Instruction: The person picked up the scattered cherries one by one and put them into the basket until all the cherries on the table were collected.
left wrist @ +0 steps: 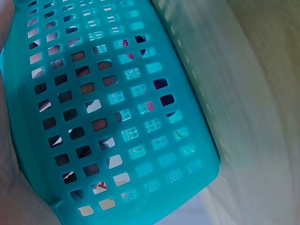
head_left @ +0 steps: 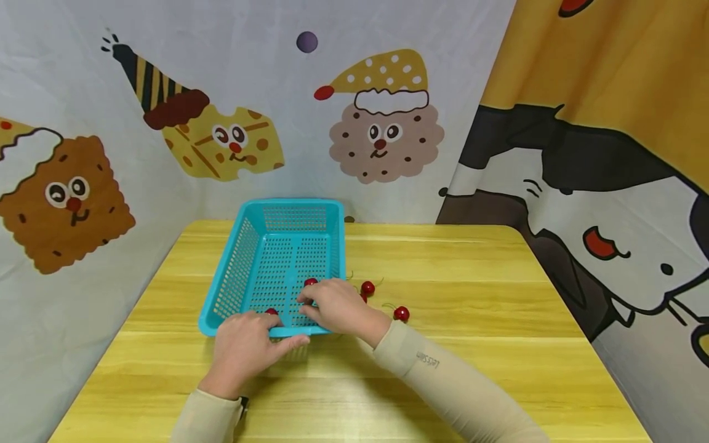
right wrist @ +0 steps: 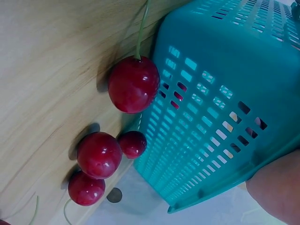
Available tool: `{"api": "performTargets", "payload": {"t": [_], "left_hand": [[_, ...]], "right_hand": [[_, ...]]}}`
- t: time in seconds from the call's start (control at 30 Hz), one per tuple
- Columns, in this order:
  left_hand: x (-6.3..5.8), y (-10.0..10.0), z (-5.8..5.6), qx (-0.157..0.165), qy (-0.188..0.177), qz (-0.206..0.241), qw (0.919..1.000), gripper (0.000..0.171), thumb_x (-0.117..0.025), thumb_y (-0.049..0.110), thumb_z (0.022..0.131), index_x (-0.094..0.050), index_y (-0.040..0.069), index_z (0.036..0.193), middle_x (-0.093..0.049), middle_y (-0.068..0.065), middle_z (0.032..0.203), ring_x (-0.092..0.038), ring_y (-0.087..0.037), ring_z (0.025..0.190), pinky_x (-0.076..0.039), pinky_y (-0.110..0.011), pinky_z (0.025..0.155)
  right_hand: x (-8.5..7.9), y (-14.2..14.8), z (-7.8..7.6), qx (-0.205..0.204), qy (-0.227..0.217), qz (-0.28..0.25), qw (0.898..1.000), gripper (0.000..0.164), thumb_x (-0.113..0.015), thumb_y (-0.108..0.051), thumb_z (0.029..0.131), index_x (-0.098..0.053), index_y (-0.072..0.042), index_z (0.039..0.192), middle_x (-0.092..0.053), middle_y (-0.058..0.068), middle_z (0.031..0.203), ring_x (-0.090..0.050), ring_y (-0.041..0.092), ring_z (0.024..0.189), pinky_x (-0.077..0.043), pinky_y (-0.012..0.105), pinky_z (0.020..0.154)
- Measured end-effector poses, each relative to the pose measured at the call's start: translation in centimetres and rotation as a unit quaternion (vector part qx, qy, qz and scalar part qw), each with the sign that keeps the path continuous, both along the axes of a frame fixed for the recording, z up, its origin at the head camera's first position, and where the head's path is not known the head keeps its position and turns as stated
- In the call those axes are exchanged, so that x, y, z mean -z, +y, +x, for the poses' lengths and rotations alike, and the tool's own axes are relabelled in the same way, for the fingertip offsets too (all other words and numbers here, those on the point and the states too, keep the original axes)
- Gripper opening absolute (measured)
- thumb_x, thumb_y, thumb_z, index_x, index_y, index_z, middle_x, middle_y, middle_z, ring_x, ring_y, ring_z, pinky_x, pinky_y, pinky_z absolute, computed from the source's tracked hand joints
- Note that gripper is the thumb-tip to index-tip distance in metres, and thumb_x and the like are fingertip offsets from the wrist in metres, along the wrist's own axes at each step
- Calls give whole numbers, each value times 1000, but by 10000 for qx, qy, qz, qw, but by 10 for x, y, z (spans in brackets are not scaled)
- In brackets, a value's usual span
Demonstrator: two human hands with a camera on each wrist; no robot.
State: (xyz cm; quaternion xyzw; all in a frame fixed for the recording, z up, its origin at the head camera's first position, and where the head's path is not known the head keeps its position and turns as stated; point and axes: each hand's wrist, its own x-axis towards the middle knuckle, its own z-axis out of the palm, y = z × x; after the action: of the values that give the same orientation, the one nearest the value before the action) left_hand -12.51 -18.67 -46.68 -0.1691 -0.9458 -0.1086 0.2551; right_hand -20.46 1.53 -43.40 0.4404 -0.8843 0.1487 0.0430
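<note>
A turquoise plastic basket [head_left: 296, 216] with perforated walls stands on the wooden table. My left hand [head_left: 245, 347] grips its near rim, thumb outside and fingers reaching inside. One cherry [head_left: 271, 312] shows beside those fingers, partly hidden. My right hand [head_left: 340, 306] reaches over the right rim, its thumb and index finger apart and lightly bent. Just beyond its fingertips another cherry [head_left: 310, 282] lies inside the basket. From the right wrist, several dark red cherries [right wrist: 133, 85] with thin green stems are seen on the table along the basket's outer wall [right wrist: 187, 117].
Right of the basket, one loose cherry [head_left: 401, 314] lies apart from a closer group [head_left: 368, 288]. The basket's far end stands near the table's back edge, before a printed cartoon cloth [head_left: 310, 141]. A patterned yellow and black curtain [head_left: 604, 154] hangs at the right.
</note>
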Motion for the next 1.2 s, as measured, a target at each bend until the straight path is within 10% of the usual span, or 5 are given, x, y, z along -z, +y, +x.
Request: {"api": "performTargets", "payload": {"t": [1.2], "left_hand": [[-1, 0, 5, 16, -75, 21, 10000, 60, -65, 83, 65, -65, 23, 61, -50, 9, 48, -42, -13, 39, -27, -27, 32]], "right_hand": [[6, 4, 6, 7, 203, -730, 9971, 14, -66, -29, 96, -75, -19, 102, -71, -12, 93, -58, 0, 80, -52, 28, 79]]}}
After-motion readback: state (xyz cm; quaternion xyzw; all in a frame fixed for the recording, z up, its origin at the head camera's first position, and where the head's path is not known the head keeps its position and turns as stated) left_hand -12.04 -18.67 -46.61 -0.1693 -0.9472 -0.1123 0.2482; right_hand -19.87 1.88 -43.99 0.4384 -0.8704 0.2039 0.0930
